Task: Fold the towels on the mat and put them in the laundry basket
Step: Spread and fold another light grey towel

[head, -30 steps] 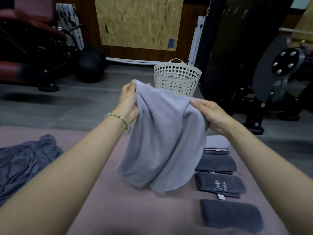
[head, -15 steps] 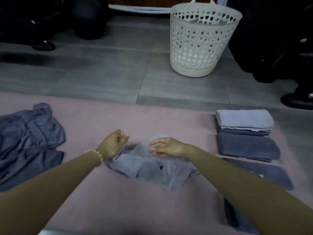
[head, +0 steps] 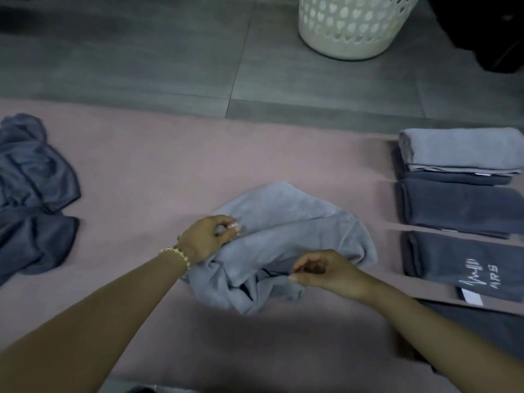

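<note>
The towel (head: 297, 219) looks soft, limp and light. The left hand (head: 208, 239) pinches its nine o'clock edge and the right hand (head: 323, 272) its five o'clock fold; corners likely hold best.

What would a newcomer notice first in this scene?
A crumpled light grey towel lies in the middle of the pink mat, and the left hand and the right hand both pinch its folds. Along the right edge of the mat lies a row of folded grey towels, and a white perforated plastic basket stands on the grey floor beyond.
</note>
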